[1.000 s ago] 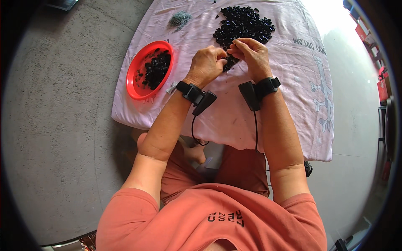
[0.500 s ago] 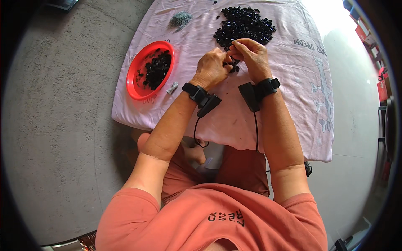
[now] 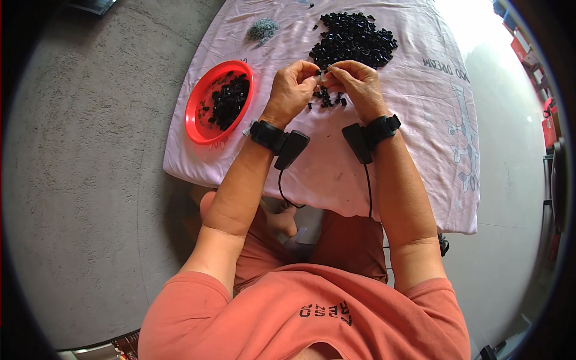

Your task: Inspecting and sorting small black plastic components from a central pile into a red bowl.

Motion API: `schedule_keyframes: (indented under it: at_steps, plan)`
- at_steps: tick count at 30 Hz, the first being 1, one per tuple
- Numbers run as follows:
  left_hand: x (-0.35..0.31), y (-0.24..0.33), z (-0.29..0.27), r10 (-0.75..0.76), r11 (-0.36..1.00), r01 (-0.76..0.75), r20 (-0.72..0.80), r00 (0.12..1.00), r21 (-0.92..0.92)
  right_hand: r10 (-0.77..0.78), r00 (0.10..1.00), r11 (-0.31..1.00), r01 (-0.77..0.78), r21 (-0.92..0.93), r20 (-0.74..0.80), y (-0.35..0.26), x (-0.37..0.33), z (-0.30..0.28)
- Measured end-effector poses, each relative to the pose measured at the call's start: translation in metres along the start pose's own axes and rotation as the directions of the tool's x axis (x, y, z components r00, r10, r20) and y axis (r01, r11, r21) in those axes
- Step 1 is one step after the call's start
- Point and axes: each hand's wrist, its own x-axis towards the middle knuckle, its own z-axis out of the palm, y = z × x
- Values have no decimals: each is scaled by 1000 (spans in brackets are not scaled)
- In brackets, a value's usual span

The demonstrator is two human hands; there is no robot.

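Note:
My left hand [image 3: 290,91] is closed in a pinch, with a small black piece [image 3: 318,72] at its fingertips. Close beside it, my right hand [image 3: 360,88] pinches a small whitish piece [image 3: 324,77]. The fingertips of both hands nearly meet, and the fingers partly hide what they hold. Several loose black pieces [image 3: 327,99] lie on the cloth just under my hands. Beyond them spreads a big heap of small shiny black pieces [image 3: 354,41].
A red round basin [image 3: 191,114] at the left holds more black pieces [image 3: 229,103]. Behind it sits a small pile of grey-white bits [image 3: 262,30]. A pale pink cloth [image 3: 324,162] covers the table. Black wrist devices [image 3: 292,149] trail cables toward my lap.
My left hand has drawn slightly left and turned, its fingers now in a pinch. The whitish piece and more of the loose black pieces show between my hands.

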Motion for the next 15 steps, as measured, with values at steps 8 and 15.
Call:
schedule_keyframes:
  at_steps: [8, 15]
  plan:
    - [3, -2, 3, -142, 944, 109, -83, 986, -310, 47, 997, 999, -47, -11, 54, -10, -7, 12]
    - [3, -6, 12, -191, 880, 111, -130, 973, -462, 45, 998, 997, -49, 66, 51, -10, -8, 13]
